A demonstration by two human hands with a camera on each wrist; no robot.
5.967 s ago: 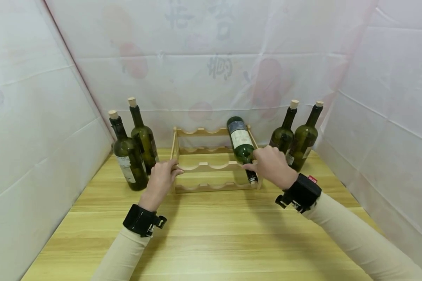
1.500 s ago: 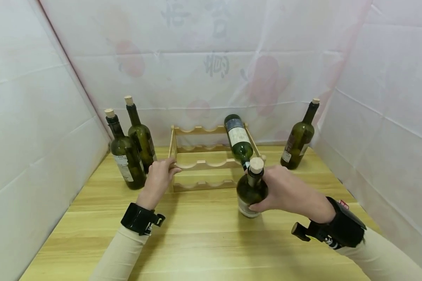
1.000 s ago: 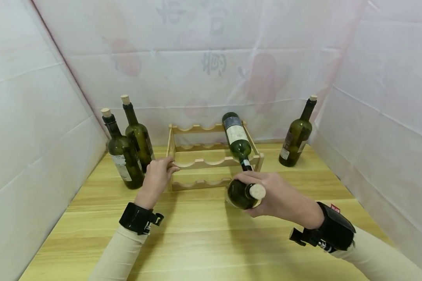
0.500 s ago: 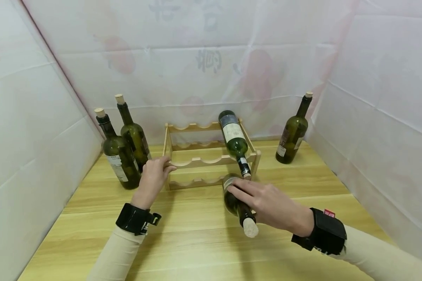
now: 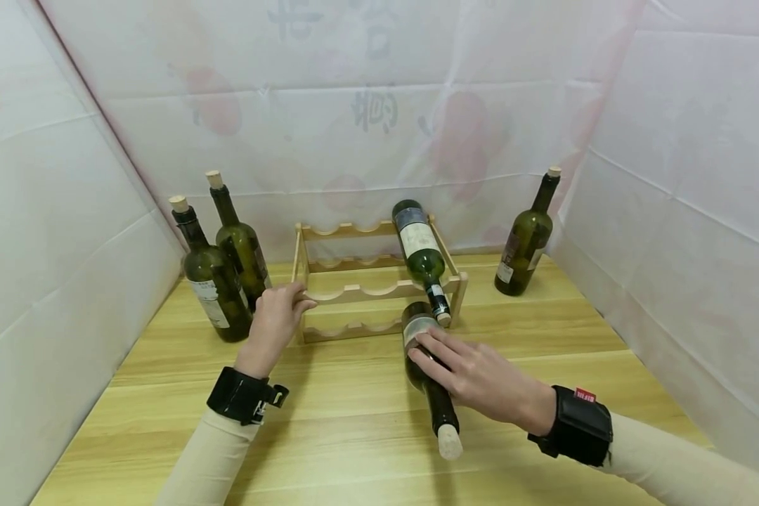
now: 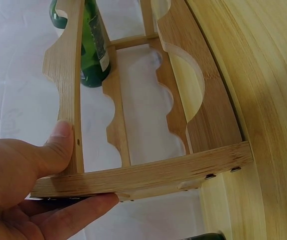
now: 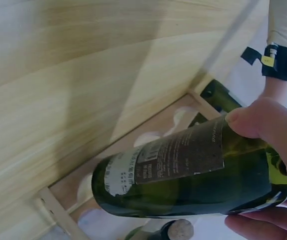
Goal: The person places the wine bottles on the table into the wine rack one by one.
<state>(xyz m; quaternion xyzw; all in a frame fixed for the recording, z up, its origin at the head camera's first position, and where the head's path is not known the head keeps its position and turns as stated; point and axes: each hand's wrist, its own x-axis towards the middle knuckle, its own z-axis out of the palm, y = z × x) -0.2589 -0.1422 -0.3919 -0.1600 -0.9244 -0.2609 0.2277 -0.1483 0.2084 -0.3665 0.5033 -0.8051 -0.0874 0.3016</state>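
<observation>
My left hand point(image 5: 272, 323) grips the front left upper corner of a wooden wine rack point(image 5: 353, 294), thumb on the rail and fingers behind the side post in the left wrist view. My right hand point(image 5: 490, 379) holds a dark green wine bottle point(image 5: 441, 411) around its body, in front of the rack's right end. This bottle is tilted, its corked neck towards me and its base towards the rack's lower level. In the right wrist view its labelled side point(image 7: 178, 160) shows. Another wine bottle point(image 5: 420, 242) lies in the rack's top right slot, its neck pointing towards me.
Two corked bottles stand left of the rack, one nearer point(image 5: 211, 295) and one behind point(image 5: 243, 246). A single corked bottle point(image 5: 523, 246) stands at the right. The wooden table point(image 5: 354, 436) is enclosed by white cloth walls point(image 5: 329, 147).
My right hand has brought one of the right-hand standing bottles to the rack's front and tipped it from upright, base towards the rack. My left hand keeps its hold on the rack.
</observation>
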